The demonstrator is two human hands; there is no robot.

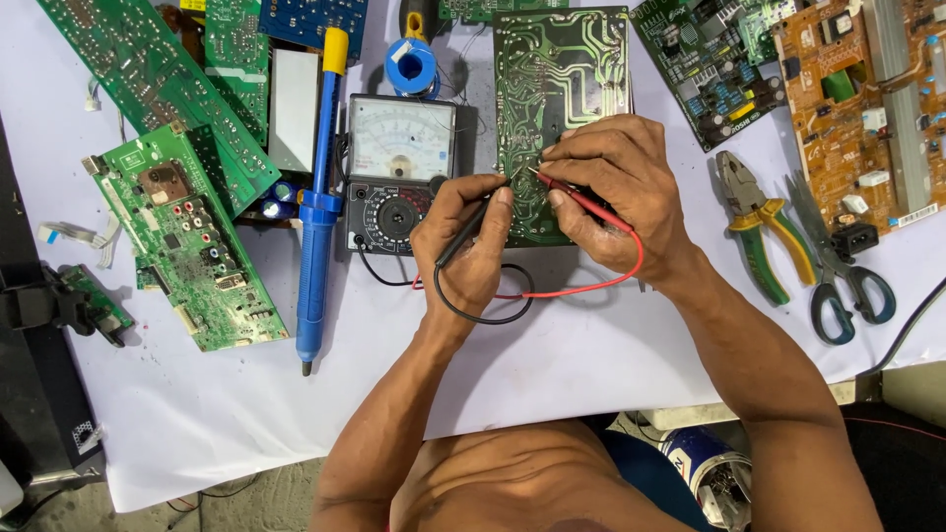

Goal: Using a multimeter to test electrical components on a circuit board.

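While the white table cover (552, 374) carries everything, the biggest items sit at the edges: long green boards (148, 89) top left, another green board (192, 246) below them, an orange board (857, 108) top right. Centre stage is the green circuit board (562, 89), lying solder side up so its tracks are reachable, right edge of the analog meter (399, 167) touching or just beside it; the meter dial faces the person, so it reads at a glance. A blue desoldering pump (317, 197) lies along the meter's left side, solder spool (411, 67) above it. Pliers (759, 227) and scissors (838, 276) are parked to the right, well apart from the work. Left hand (463, 246) pinches the black probe (468, 232) pen-style, tip angled up onto the board. Right hand (616, 192) grips the red probe (581, 202) the same way, tip pointing left, heel of hand resting on the board for steadiness. Both tips meet the board near its lower middle, close together. Leads loop slack back toward the meter, so no pull on the tips.
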